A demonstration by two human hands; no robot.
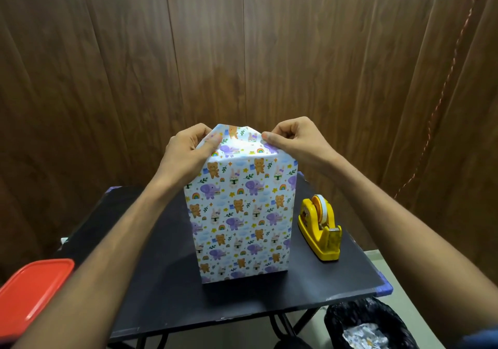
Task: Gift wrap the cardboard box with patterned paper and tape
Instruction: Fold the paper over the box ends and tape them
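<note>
Wrapped box (239, 222) upright mid-table (161, 289), long axis vertical. Left hand (188, 146), right hand (293, 140) pinch top flap's (239, 140) side creases; tape dispenser (320, 227) nearer right hand.

1. Both bare forearms reach forward and upward, converging.
2. The left hand (188, 144) has curled fingers, the thumb pressing forward in a pinching grip.
3. The right hand (292, 140) mirrors it, knuckles raised, thumb pinching inward.

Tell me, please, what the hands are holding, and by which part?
Both the left hand and right hand pinch the patterned paper at the top corners of its upper flap.
</note>
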